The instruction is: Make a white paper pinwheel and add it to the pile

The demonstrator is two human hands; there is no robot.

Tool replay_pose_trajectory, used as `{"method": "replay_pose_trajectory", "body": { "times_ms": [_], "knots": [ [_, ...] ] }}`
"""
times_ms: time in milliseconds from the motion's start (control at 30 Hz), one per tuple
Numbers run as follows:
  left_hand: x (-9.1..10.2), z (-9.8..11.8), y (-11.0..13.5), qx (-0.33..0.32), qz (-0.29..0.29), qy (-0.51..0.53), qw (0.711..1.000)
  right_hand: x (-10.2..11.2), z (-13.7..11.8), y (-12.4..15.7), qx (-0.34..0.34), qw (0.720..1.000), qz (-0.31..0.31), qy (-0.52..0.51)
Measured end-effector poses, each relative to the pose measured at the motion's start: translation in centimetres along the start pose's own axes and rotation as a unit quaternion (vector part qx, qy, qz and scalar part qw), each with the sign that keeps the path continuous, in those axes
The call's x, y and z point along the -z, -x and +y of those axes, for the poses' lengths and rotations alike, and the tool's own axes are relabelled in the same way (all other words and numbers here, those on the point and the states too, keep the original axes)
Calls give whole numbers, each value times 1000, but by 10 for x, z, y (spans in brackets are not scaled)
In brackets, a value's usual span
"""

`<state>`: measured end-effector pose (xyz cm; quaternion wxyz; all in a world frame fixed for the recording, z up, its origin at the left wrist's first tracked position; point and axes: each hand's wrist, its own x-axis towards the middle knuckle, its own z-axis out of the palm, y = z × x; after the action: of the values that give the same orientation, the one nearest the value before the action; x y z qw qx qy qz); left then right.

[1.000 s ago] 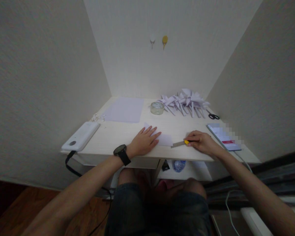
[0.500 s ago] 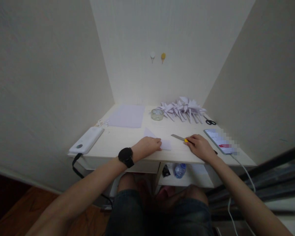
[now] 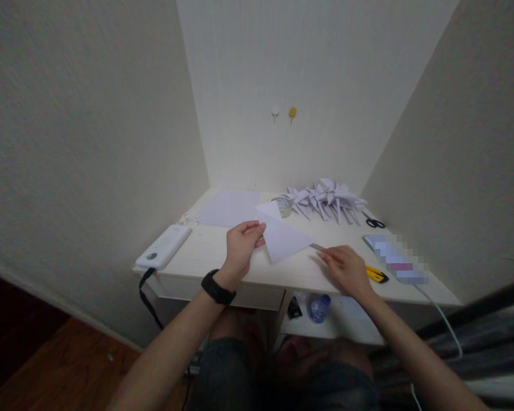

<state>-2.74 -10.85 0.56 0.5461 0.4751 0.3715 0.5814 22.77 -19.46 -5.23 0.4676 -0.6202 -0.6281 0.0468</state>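
Note:
My left hand (image 3: 243, 245) pinches a folded piece of white paper (image 3: 285, 240) between thumb and fingers. It is raised over the desk, with a pointed flap at its upper left and a corner pointing right. My right hand (image 3: 346, 268) is just right of the paper, its fingers apart and holding nothing. Beneath that hand lies a utility knife (image 3: 376, 274) with a yellow and black handle. Its blade shows left of the fingers, while the middle is hidden by the hand.
Behind the paper stands a roll of clear tape (image 3: 285, 207), partly covered. Folded paper pieces (image 3: 325, 200) are heaped at the back, near black scissors (image 3: 375, 223). A paper sheet (image 3: 229, 206) and a white device (image 3: 163, 246) are on the left; a phone (image 3: 396, 260) is on the right.
My left hand has lifted the folded paper from the desk and turned it. My right hand has let go of the utility knife and shifted left. The view has tilted slightly.

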Motion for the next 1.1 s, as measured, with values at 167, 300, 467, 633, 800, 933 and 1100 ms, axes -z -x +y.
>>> {"method": "replay_pose_trajectory", "body": {
  "times_ms": [167, 300, 467, 633, 800, 933, 1100],
  "knots": [
    [-10, -21, 17, 57, 30, 195, 979, -36, -52, -7, -254, 818, -128, -500],
    [-4, -34, 19, 75, -19, 161, 984, -47, -58, -24, -288, 818, -4, -497],
    [14, -35, 1, -104, 50, -131, 985, -49, -40, -42, -290, 875, -24, -386],
    [14, -38, -6, -290, -196, -492, 797, -51, -23, -52, -219, 934, -77, -272],
    [5, -52, -1, -246, -298, -591, 708, -52, -9, -53, -127, 975, -48, -175],
    [3, -53, -6, -217, -251, -562, 758, -49, -11, -48, -114, 974, -42, -191],
    [6, -45, -19, -153, -243, -507, 813, -21, -7, -41, -62, 973, -87, -204]
  ]
}}
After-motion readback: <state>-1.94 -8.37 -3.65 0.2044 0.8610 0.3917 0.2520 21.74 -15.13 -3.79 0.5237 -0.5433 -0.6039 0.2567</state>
